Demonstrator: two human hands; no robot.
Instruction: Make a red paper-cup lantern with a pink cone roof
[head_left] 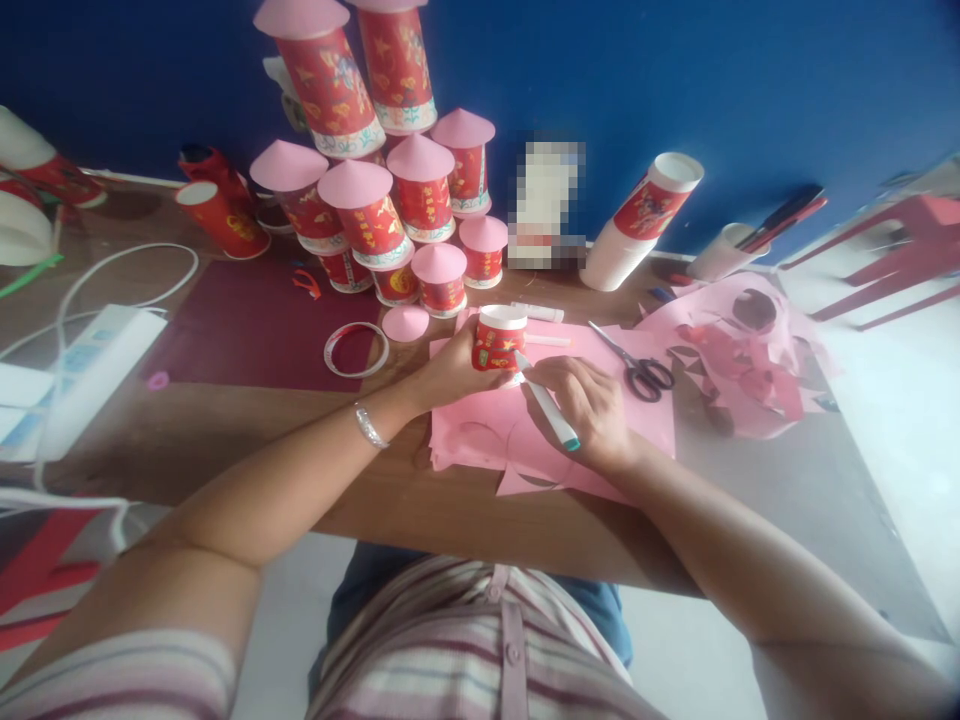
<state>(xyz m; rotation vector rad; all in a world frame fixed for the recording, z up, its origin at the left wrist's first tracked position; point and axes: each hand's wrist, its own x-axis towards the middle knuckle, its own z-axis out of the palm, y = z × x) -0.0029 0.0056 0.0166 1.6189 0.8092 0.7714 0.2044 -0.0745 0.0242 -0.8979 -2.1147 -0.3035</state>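
My left hand [455, 366] is closed around a small red paper cup [491, 340] with a white rim, held over the stack of pink paper [472, 435]. Between the fingers of my right hand [589, 405] is a white marker [551, 412] with a teal end. Its tip points at the lower side of the cup and seems to touch it, though my fingers partly hide the spot. Black-handled scissors [649, 378] lie on the paper to the right of my right hand. Another white marker [538, 313] lies just behind the cup.
Several red cups with pink cone tops [367, 215] stand stacked at the back left. A white tape ring [356, 350] and a pink cone [406, 323] lie left of my hand. Pink paper scraps [750, 350], a tall cup stack [643, 222] and a pen cup [726, 252] are at right.
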